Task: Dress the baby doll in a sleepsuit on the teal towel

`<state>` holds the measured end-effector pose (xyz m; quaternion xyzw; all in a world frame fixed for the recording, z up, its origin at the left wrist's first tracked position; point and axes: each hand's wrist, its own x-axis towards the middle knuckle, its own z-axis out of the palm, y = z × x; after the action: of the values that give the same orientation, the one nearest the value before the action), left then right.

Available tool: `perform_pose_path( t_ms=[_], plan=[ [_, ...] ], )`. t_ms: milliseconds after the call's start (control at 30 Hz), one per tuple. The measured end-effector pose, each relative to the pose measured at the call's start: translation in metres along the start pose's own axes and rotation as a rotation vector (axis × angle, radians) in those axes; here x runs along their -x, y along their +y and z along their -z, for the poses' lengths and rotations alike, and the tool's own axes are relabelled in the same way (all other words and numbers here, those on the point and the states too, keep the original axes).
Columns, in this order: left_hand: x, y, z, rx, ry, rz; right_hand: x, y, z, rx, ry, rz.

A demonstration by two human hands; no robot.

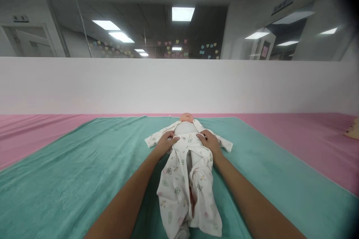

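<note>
A baby doll (186, 118) lies on its back, its head at the far end and its legs toward me. It wears white printed baby pants (175, 186) and a white printed top (155, 139), which is spread open over a plain white belly (185, 127). My left hand (166, 142) is closed at the left side of the pants' waistband, thumb on the cloth. On the opposite side, my right hand (210, 142) grips the waistband in the same way. Between the pant legs a gap shows. The doll's hands are hidden in the sleeves.
A teal blanket (84, 171) lies under the doll, over a pink sheet (291, 130). Behind stands a low white wall (179, 86) with glass above it. At the far right edge is a yellowish object (352, 130), partly cut off.
</note>
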<state>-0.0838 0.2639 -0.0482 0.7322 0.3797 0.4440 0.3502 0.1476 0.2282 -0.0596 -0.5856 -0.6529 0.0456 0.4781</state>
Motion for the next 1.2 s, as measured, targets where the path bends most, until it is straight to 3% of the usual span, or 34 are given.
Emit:
perform_pose_path(
  t_ms=[67,200,400,600,833,1000,1200],
  plan=[
    [-0.001,0.000,0.001,-0.051,-0.002,0.004,-0.003,-0.005,0.002,0.131,-0.032,0.057],
    [-0.006,-0.005,-0.002,-0.264,0.116,0.048,-0.020,-0.009,-0.003,0.283,-0.137,0.055],
    [-0.014,-0.022,-0.009,-0.292,0.250,0.162,-0.058,-0.008,-0.012,0.239,-0.333,0.101],
    [-0.014,-0.035,-0.011,-0.124,0.290,0.247,-0.071,0.004,-0.027,0.151,-0.254,-0.108],
    [-0.011,-0.025,-0.009,-0.166,0.095,0.242,-0.027,0.031,-0.028,0.119,-0.146,-0.178],
    [-0.004,-0.011,0.001,-0.139,-0.033,0.210,-0.006,0.024,-0.015,0.111,-0.102,-0.180],
    [0.010,0.014,0.012,-0.015,-0.313,0.230,0.015,0.020,-0.004,-0.052,-0.107,-0.223]
  ],
)
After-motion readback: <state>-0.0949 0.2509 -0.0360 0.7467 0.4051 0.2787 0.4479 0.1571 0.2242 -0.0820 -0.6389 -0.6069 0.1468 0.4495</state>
